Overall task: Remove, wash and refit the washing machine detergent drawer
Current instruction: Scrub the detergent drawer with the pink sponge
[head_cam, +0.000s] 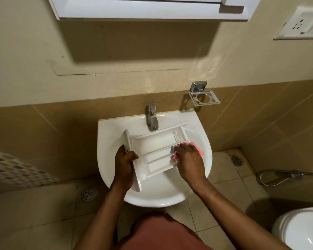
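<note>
Detergent drawer [155, 143] is held across the sink [105, 141], in front of the tap [151, 117] mounted on the back rim. The drawer's left end is gripped by the left hand [124, 165]. A cloth [199, 149] is held at its right end by the right hand [188, 159]. Wall holder [204, 97] fixed behind and right of the sink. Cabinet [152, 9] mounted above. Toilet [300, 230] set far right, nearer side.

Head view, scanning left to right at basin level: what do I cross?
Left floor drain, left hand, detergent drawer, right hand holding pink cloth, right floor drain, spray hose.
</note>
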